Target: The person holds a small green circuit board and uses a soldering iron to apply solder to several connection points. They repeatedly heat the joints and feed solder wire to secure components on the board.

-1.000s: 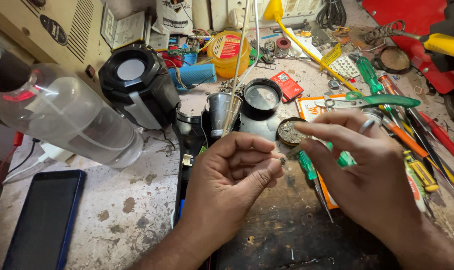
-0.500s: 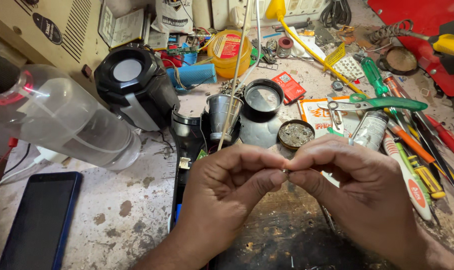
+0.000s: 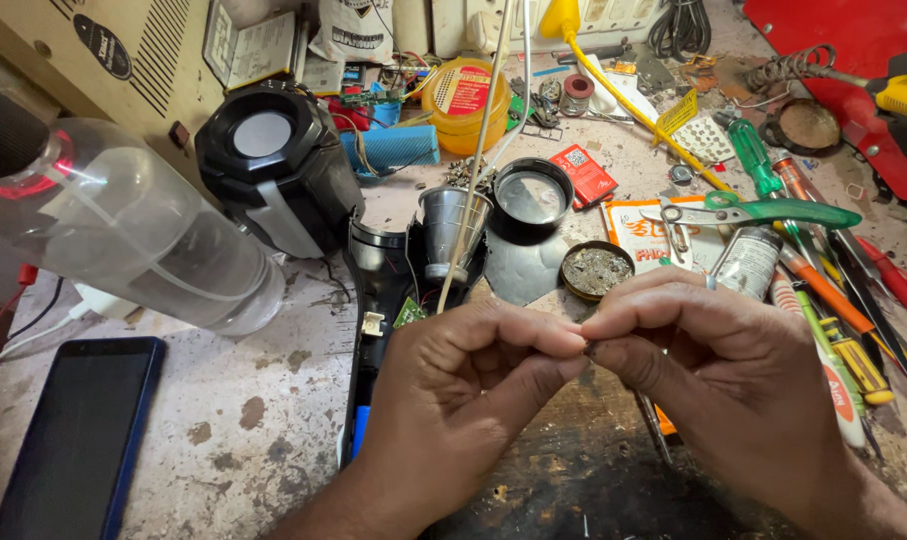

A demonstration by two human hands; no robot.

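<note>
Both hands meet near centre, fingertips pinched together. Left hand [image 3: 464, 385] and right hand [image 3: 719, 365] pinch something tiny between thumbs and forefingers; the item itself is too small and too covered to identify. Hands sit above a dark, scorched patch of the worktop [image 3: 254, 420], which is pale, stained and chipped elsewhere.

Near left: dark phone [image 3: 69, 440], flat glossy slab, blue edge.

Just beyond the hands: opened black torch body [image 3: 374, 300] with shiny metal cone reflector [image 3: 449, 225], round tin of grey crusty residue [image 3: 596, 270].

Left: clear plastic bottle [image 3: 144, 235] lying on its side. Right: green-handled scissors [image 3: 764, 210], row of screwdrivers [image 3: 824, 300].

Far: yellow round tub [image 3: 464, 100], black speaker [image 3: 269, 160].
</note>
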